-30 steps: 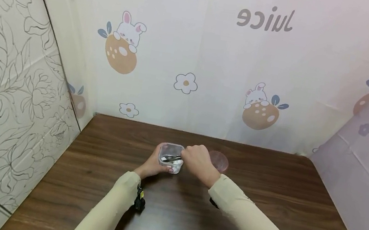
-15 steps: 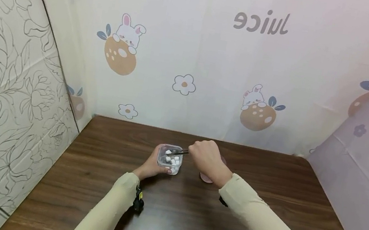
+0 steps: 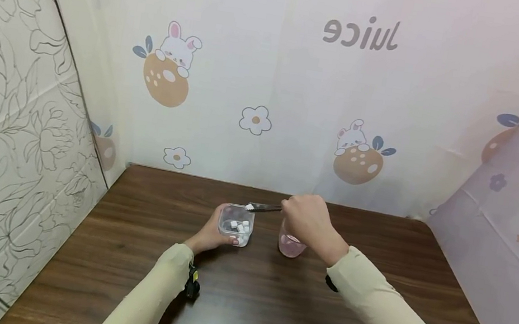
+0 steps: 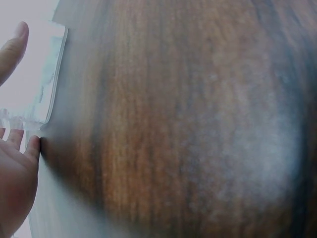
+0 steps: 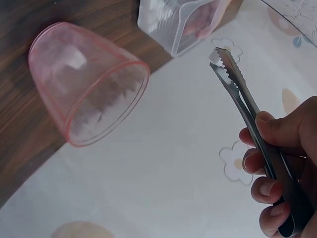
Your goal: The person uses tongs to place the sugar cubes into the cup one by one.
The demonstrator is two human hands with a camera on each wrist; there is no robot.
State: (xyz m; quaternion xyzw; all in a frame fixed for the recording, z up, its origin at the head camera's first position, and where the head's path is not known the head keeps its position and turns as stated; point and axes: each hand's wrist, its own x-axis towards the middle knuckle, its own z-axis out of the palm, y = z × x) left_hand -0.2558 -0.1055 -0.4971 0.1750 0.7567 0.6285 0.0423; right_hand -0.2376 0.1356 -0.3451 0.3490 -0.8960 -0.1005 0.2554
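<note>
My right hand (image 3: 308,223) grips a pair of metal tongs (image 5: 247,114); in the right wrist view the thumb lies along one arm and the fingers curl round the other. Between the serrated tips is a small white cube (image 5: 215,58), held above the container's right rim in the head view. My left hand (image 3: 209,233) holds a clear square plastic container (image 3: 230,212) by its left side, thumb at the front. Several white cubes (image 3: 241,228) lie inside it. A pink transparent cup (image 5: 74,64) stands on the table, partly behind my right hand in the head view.
The dark wooden table (image 3: 122,253) runs back to a patterned curtain (image 3: 233,67). Further curtains hang at the left (image 3: 17,118) and right (image 3: 508,235) sides. A black device (image 3: 192,284) is strapped on my left wrist.
The tongs have risen out of the container with a white cube in their tips. My right hand has moved to the right, over the pink cup. The left hand stays on the container.
</note>
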